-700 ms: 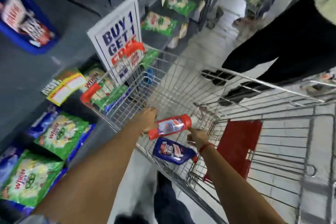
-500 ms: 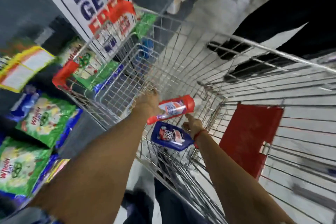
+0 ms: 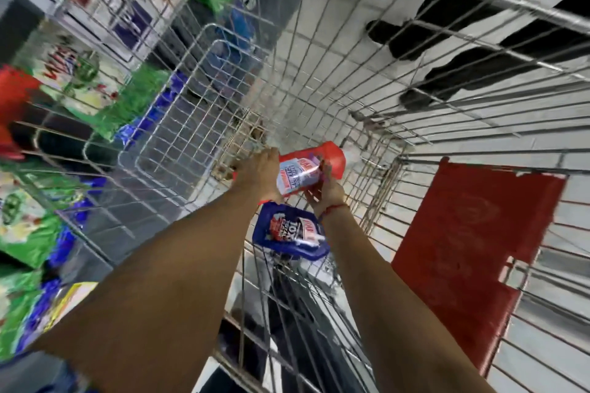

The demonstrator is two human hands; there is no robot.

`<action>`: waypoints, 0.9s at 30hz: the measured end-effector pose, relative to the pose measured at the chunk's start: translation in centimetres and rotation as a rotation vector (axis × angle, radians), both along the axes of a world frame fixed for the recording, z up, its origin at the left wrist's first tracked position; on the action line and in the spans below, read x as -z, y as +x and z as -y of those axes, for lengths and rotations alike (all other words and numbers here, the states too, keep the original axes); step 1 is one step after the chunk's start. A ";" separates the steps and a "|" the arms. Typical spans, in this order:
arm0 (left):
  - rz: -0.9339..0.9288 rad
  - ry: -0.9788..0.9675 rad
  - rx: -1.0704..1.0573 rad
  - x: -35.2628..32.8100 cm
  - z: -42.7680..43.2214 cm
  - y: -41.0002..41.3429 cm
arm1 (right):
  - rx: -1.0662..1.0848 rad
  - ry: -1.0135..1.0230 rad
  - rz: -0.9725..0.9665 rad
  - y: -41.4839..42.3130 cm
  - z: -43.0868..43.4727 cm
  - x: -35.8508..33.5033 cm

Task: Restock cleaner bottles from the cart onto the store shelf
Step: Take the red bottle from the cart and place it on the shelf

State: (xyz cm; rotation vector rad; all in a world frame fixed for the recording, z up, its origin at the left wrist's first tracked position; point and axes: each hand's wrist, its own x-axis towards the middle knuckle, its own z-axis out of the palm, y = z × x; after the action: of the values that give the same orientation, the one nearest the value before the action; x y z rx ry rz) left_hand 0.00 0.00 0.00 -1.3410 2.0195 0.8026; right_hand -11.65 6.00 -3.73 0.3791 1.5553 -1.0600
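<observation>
Two cleaner bottles were visible inside the cart (image 3: pixel 319 80), none yet on the shelf, so the restocking seemed barely begun. Both hands were deep in the basket: the left hand (image 3: pixel 258 174) was clasped around the red bottle (image 3: pixel 311 171), and the right hand (image 3: pixel 325 193) supported it from below, fingers curled on its label. One blue bottle (image 3: pixel 289 233) lay just under the fingers, untouched. Many green packets (image 3: pixel 28 233) filled the shelf beside

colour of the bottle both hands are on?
Red bottle with a pale label; head view.
</observation>
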 end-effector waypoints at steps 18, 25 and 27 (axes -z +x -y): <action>-0.541 0.002 -0.524 -18.4 2.1 7.5 | -0.210 -0.579 -0.232 4.2 6.0 -23.3; -0.830 -0.254 -0.787 -27.8 -2.4 16.3 | -0.467 -0.903 -0.194 12.2 7.2 -33.6; -0.898 -0.302 -0.847 -29.8 -4.3 19.0 | -0.553 -0.977 -0.179 15.4 6.7 -35.8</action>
State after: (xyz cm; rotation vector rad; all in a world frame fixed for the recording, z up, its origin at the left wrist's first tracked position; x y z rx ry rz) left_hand 19.04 4.33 29.78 -2.3773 2.2078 1.7717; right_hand 3.78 -0.74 32.08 -0.7838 1.0138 -1.2680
